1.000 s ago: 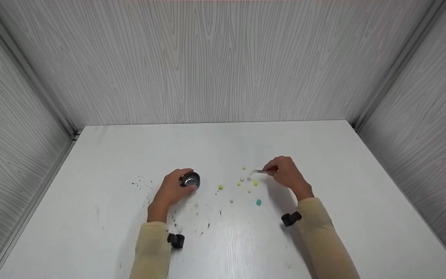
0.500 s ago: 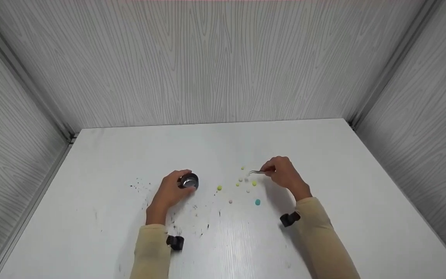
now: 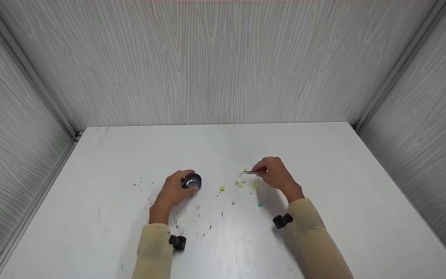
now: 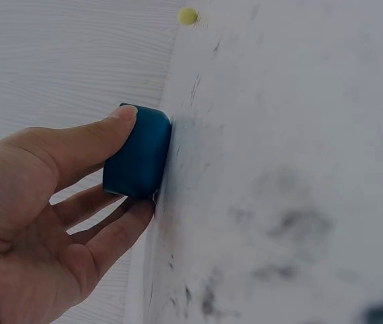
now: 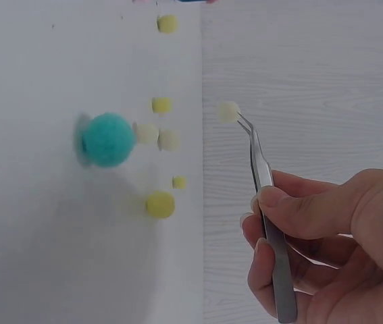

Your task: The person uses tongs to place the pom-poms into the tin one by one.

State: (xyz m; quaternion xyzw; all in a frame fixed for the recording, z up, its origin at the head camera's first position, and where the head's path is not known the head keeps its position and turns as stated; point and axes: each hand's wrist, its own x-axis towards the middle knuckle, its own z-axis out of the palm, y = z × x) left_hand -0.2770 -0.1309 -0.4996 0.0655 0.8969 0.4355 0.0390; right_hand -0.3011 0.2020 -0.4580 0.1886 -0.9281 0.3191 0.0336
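In the head view my left hand (image 3: 172,192) grips a small round cup (image 3: 192,181) with a shiny metallic inside. Its outer wall looks dark blue in the left wrist view, with the thumb on one side and fingers on the other. My right hand (image 3: 278,177) pinches bent-tip metal tweezers (image 5: 275,236). A small white pompom (image 5: 227,111) is held at their tips, off the table. Below the tweezers lie a larger teal pompom (image 5: 109,140), several yellow pompoms such as one near the front (image 5: 160,204), and pale ones (image 5: 169,140).
The white table (image 3: 304,147) carries dark smudges (image 3: 176,223) near the left forearm. One yellow pompom (image 3: 222,188) lies between the cup and the other pompoms. A pale pinkish one (image 3: 233,202) sits nearer the front. Grey wood-grain panels (image 3: 223,62) enclose the back and sides.
My right hand has moved left with the tweezers and the white pompom, over the scattered pompoms. The left hand stays in place around the cup; the head view shifts slightly.
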